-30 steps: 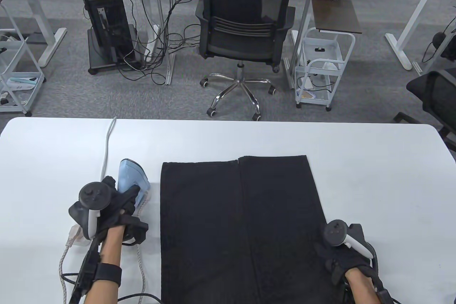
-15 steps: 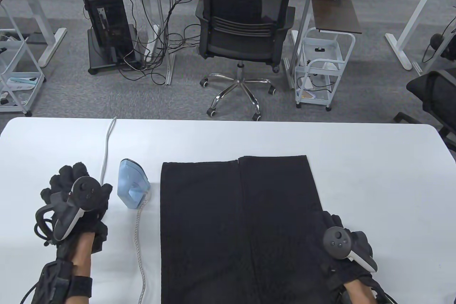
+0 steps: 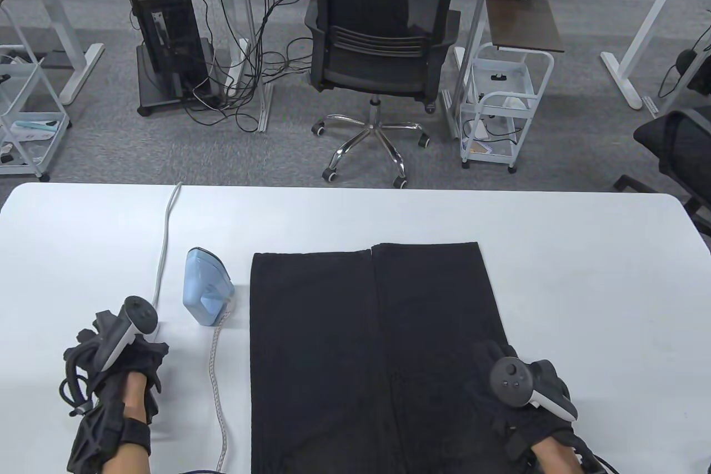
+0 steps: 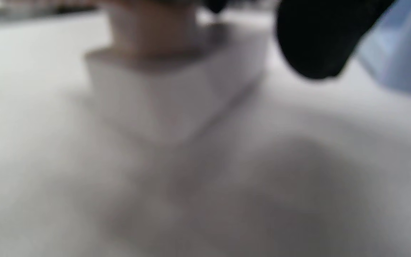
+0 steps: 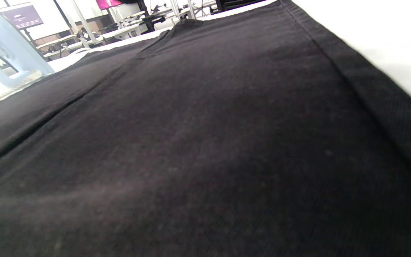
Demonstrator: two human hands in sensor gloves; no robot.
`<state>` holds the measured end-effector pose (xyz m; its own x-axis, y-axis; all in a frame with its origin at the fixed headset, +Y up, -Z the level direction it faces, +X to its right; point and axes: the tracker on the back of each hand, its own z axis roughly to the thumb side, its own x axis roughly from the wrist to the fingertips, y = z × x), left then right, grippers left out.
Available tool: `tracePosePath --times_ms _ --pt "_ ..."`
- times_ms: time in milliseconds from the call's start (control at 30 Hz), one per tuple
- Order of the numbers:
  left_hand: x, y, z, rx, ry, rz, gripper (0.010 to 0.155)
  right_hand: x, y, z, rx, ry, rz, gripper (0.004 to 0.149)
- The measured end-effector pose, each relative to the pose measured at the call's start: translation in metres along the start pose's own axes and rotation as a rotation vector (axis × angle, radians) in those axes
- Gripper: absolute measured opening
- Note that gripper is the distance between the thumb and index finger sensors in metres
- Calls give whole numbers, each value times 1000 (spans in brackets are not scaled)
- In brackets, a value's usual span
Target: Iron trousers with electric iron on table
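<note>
Black trousers lie flat mid-frame on the white surface; the right hand rests on them, grip unclear, while the left hand, lower left, grasps nothing beside the upright iron.

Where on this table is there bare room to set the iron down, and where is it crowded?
Bare table right of the trousers, and the strip behind them. Left is crowded: the iron, its cord, a white cable and the left hand. The right hand rests on the trousers' right edge.

no readable text, labels, brands or numbers anywhere
</note>
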<state>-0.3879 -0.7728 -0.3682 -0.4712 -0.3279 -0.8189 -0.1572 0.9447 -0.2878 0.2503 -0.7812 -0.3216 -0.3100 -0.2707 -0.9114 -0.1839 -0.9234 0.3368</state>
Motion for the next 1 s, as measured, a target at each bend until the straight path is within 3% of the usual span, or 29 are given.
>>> tracePosePath --times_ms 167,267,400,633,833,933,1000 --pt "2 -5 2 3 5 -1 90 0 2 2 -11 -8 16 72" --pt "3 -5 6 9 23 54 85 2 4 3 -13 -6 33 72" --pt "5 -2 11 63 23 44 84 4 7 1 -8 4 55 72" --pt "4 6 5 5 -5 0 88 7 5 -10 -4 59 16 72" --pt "-46 61 10 -113 -170 298 83 -4 -30 -11 11 104 -127 72" --pt "-83 99 24 -218 -314 450 82 -14 -59 6 12 84 -222 72" --pt "-115 116 49 -272 -467 537 81 -19 -81 29 6 53 -296 72"
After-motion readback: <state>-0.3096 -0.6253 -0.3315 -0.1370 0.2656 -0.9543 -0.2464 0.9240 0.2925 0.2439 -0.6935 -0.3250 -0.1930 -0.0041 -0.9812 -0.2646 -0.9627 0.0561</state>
